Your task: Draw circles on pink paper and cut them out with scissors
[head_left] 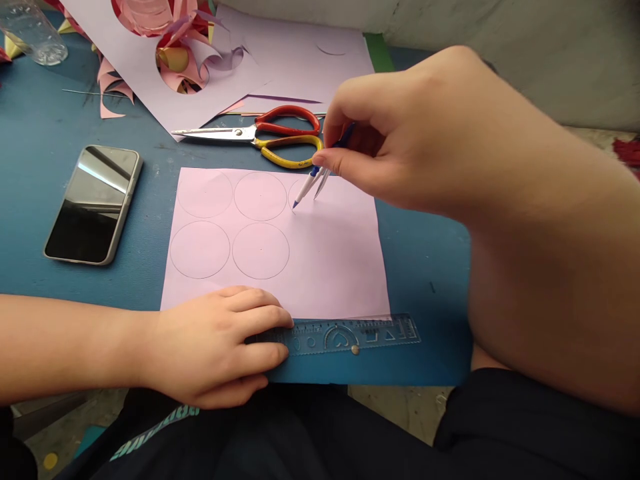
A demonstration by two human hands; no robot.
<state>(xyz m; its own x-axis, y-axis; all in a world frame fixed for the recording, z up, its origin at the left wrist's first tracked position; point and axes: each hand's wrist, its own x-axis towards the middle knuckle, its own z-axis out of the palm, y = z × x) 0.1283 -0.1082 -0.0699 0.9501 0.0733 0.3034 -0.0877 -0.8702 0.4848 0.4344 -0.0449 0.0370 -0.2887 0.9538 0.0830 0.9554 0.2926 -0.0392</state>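
A pink sheet of paper (320, 260) lies on the blue table (45, 133), with several pencilled circles drawn on its left half. My right hand (400, 133) pinches a drawing compass (310, 187) fitted with a blue-tipped pen, whose tip touches the paper at the upper middle, on a partly drawn circle. My left hand (215, 347) lies flat with fingers together on the paper's near edge and on the left end of a clear blue ruler (350, 333).
Red and yellow handled scissors (270, 133) lie just beyond the sheet. A phone (95, 203) rests face up on the left. Larger lilac sheets with cut-out holes (280, 67), paper flowers and a clear plastic bottle (33, 33) crowd the far side.
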